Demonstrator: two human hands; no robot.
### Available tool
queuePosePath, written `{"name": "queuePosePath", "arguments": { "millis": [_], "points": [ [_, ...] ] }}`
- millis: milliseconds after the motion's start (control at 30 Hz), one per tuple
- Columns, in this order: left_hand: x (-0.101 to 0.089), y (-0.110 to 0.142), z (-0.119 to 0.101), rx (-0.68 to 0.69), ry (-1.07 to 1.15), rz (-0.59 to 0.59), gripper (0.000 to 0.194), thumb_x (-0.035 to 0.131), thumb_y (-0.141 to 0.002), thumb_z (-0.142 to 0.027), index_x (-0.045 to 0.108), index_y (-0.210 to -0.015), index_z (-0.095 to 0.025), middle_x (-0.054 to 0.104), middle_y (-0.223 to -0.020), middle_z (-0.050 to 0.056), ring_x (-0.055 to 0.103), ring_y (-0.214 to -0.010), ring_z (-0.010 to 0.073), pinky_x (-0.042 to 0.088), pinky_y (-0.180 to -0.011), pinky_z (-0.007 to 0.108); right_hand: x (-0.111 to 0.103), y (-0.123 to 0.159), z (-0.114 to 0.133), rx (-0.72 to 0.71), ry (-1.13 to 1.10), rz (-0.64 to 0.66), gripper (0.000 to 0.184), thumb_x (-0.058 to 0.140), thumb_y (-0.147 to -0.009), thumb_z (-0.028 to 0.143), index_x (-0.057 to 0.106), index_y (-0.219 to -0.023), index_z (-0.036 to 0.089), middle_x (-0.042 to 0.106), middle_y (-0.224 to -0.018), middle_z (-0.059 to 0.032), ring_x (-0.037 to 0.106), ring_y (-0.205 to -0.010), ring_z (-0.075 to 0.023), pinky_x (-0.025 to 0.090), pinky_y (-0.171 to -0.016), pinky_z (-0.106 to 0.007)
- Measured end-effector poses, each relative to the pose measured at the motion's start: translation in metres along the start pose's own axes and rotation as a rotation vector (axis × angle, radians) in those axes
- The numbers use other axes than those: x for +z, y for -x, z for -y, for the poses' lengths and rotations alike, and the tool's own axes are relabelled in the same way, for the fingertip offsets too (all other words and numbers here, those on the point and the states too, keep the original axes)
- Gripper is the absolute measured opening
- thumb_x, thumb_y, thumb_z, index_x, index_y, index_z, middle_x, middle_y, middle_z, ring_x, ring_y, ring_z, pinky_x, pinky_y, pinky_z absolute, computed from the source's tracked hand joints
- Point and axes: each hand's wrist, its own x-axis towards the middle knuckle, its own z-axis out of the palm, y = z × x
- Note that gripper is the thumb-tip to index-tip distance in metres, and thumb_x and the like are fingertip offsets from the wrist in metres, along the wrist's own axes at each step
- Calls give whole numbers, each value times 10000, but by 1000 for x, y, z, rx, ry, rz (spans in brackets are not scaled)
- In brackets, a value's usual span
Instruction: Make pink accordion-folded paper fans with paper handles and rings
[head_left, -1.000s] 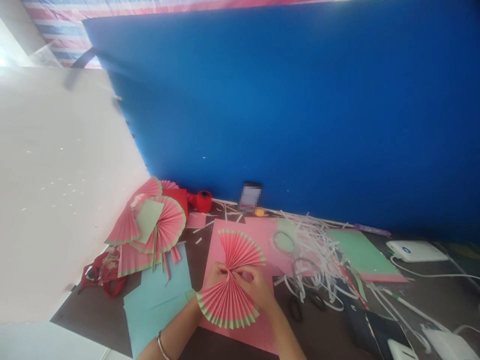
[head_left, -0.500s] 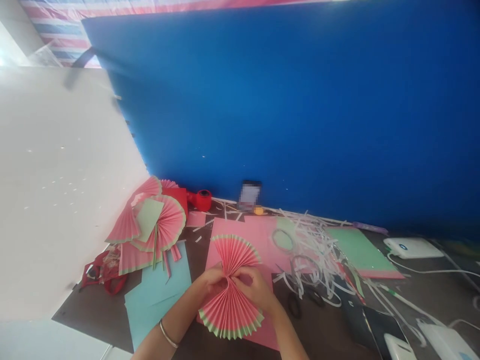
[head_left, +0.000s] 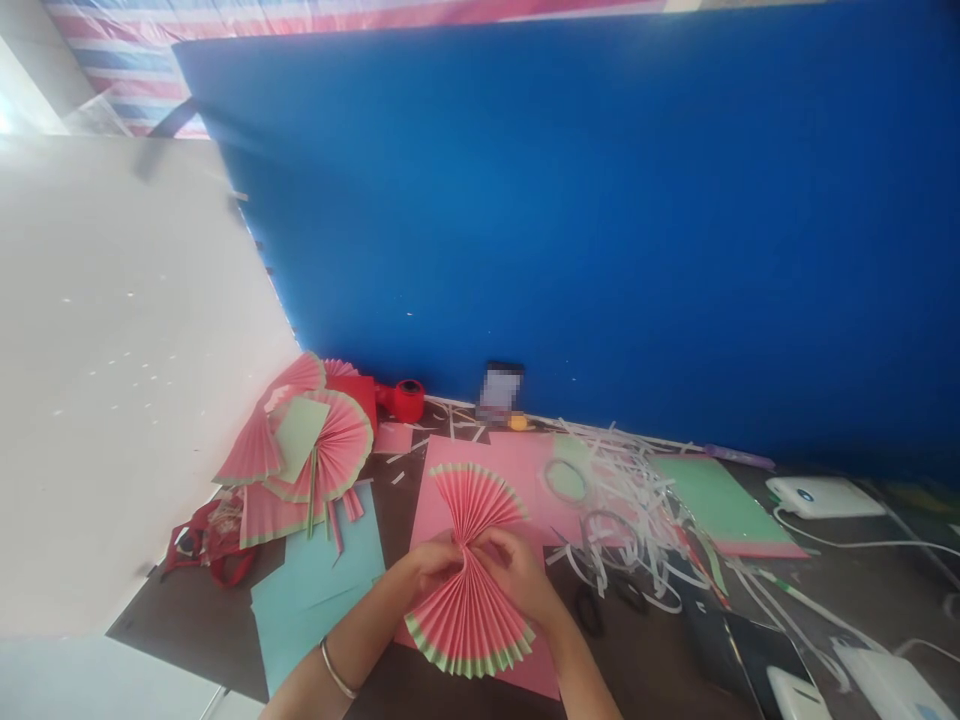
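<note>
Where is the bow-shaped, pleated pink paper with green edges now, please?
In the head view, the pleated paper is low, near centre, its waist held between the left hand and right hand, over a flat pink paper sheet.

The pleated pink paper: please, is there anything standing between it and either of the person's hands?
Nothing visible does. The left hand and right hand both hold the pleated pink paper at its narrow middle. A flat pink sheet lies beneath it; white paper strips lie to the right.

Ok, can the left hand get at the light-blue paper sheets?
Probably not yet: the left hand holds a pink, green-edged pleated paper fan, though the sheets lie close, largely uncovered.
</note>
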Motion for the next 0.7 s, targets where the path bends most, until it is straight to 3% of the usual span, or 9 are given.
{"name": "queuePosePath", "arguments": {
  "millis": [100,233,333,467,700],
  "points": [
    [0,10,-18,11,-93,47,169,747,-554,-168,663,-697,-134,636,-624,40,616,-638,190,457,-679,317,-2,0,-8,-22,75,-81,137,563,-782,295,644,-728,199,661,-752,-40,605,-756,-194,451,-747,-315],
    [1,27,-51,54,-91,-135,236,731,-572,-250,645,-754,-126,641,-691,46,610,-680,161,446,-724,302,-3,-1,-18,-53,158,-158,167,525,-809,301,623,-725,195,653,-747,-43,597,-747,-190,444,-738,-307],
    [12,37,-66,38,-328,-124,281,632,-688,-372,629,-827,-128,636,-767,50,600,-721,153,429,-712,276,-1,-3,-24,-74,198,-158,170,485,-824,272,609,-742,189,643,-753,-43,591,-741,-180,443,-708,-291],
    [26,36,-62,145,-736,-159,313,631,-681,-440,593,-768,-142,590,-737,2,544,-683,130,408,-652,245,0,-4,-29,-106,304,-156,170,439,-823,204,603,-780,185,639,-780,-47,582,-753,-176,435,-707,-291],
    [23,22,-52,158,-637,-93,397,621,-687,-497,607,-820,-123,612,-754,35,553,-744,163,414,-704,274,-3,0,-27,-128,468,-166,212,408,-826,194,619,-800,194,649,-810,-56,581,-801,-188,433,-729,-303]
  ]
}}
